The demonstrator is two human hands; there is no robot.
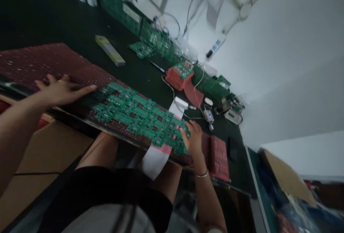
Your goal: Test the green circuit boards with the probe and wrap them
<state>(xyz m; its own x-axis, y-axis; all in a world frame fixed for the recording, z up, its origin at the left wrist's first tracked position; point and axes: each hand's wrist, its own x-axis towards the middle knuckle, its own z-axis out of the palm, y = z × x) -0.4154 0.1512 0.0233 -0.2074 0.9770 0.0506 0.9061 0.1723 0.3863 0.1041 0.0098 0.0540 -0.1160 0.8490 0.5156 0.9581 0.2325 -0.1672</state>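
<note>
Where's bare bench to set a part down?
Widest: the dark tabletop between the red bubble-wrap sheet and the long green boxes. Smaller: between the slim yellow-grey box and the row of green circuit boards. Crowded: around the red-wrapped bundle and oblong white device, and the boards' right end, under the right hand.

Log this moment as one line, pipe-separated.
left hand: spread over reddish sheet | right hand: at right end of green circuit boards | nearby: red packet
</note>
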